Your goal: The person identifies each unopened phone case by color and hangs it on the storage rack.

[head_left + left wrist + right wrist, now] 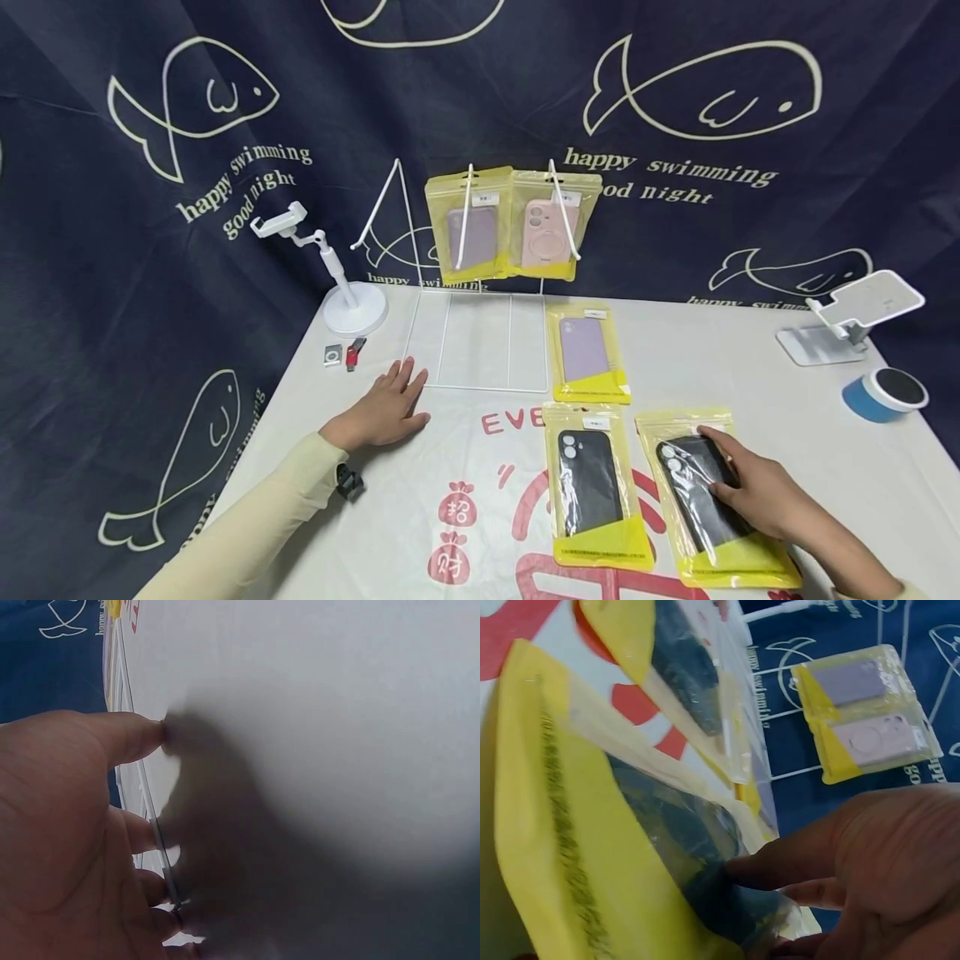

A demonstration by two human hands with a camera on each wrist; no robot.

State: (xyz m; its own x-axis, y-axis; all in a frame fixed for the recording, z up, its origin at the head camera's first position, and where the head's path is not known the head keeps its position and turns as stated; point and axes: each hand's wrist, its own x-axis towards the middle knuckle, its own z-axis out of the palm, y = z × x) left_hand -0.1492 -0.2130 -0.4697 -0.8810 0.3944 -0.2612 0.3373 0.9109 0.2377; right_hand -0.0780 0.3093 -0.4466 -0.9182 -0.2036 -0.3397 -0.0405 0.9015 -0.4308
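Note:
My left hand (382,408) lies with its fingers spread at the front left corner of the white wire rack (480,388). In the left wrist view, the fingertips (154,889) touch the rack's front wire and the thumb points away from it. My right hand (757,483) grips a black phone case in a yellow-edged clear bag (697,492) by its right side. In the right wrist view the thumb (754,870) presses on the bag's front; the other fingers are partly hidden. Left of it lies another bagged black phone case (588,483). A bagged purple phone case (585,350) lies behind that.
From the rack's hooks hang a bagged purple case (472,233) and a bagged pink case (546,233). A white phone stand (356,308), a small silver device (332,356) and a red USB stick (352,357) stand left. Another stand (825,343) and a blue round object (873,402) are right.

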